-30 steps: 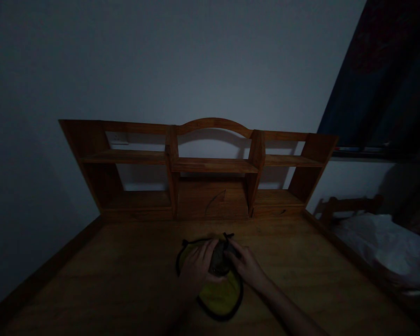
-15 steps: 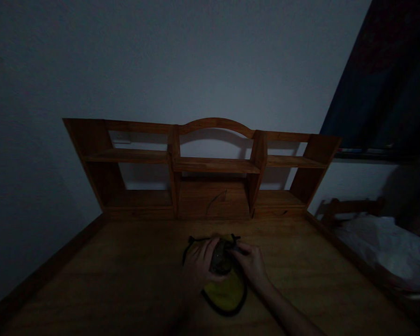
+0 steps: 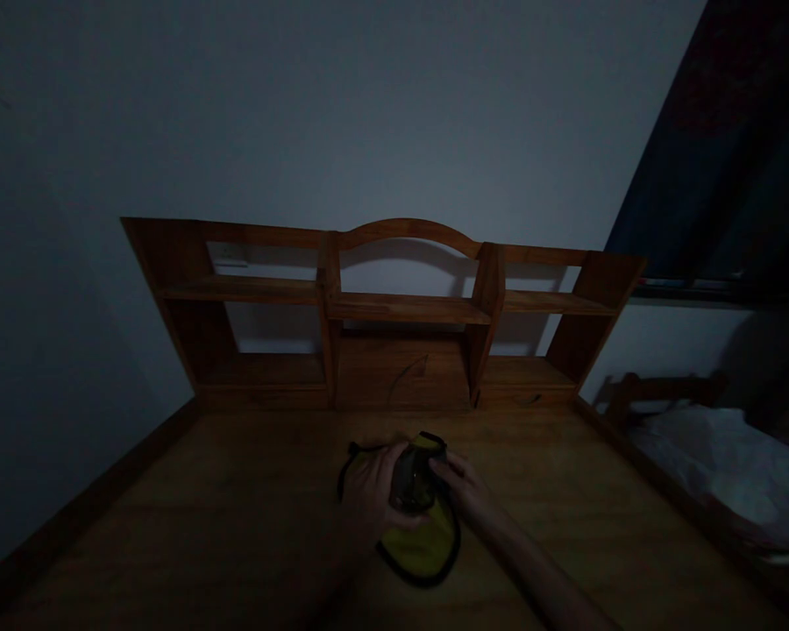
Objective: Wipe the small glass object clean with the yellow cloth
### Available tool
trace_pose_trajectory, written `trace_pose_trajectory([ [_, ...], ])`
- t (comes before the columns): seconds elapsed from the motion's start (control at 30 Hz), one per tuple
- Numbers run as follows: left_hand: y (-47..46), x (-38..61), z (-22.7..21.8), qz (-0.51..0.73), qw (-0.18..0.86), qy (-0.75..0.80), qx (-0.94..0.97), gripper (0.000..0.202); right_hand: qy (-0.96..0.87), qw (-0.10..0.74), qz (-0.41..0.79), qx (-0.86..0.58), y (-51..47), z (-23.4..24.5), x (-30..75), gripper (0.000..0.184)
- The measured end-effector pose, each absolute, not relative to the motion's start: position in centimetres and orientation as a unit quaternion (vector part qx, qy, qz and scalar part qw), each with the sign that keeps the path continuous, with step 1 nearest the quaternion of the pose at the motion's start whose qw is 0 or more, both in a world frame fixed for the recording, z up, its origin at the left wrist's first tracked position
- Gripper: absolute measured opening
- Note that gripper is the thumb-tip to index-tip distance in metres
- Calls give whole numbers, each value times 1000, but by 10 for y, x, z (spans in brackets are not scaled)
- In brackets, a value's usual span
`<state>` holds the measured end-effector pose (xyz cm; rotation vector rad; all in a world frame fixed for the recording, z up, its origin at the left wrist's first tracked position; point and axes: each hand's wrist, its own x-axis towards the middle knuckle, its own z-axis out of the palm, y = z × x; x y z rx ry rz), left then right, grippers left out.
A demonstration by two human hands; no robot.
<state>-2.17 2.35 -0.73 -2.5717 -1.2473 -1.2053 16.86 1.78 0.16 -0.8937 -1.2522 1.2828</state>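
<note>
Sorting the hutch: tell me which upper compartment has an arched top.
The middle upper compartment: its top rail curves upward, while the left compartment and right compartment have straight rails.

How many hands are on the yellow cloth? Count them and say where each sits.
2. The left hand grips the dark object from its left side; the right hand touches its right side, both over the yellow cloth.

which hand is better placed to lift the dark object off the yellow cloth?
Left, probably. The left hand curls around the dark object, fingers across its top and thumb at its near side. The right hand only touches its right edge with fingertips. The picture is dim, so this is tentative.
</note>
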Motion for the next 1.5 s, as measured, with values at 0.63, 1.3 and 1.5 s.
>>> trace_pose_trajectory([
  [0.63,23,-22,-5,-377,22,-393,-838,92,-512,545,542,-383,21,-4,174,34],
  [1.3,18,-28,0,-385,84,-349,-850,94,-494,522,619,-315,12,11,175,28],
  [1.5,17,-29,0,-392,127,-330,-849,83,-460,501,676,-283,11,8,174,25],
])
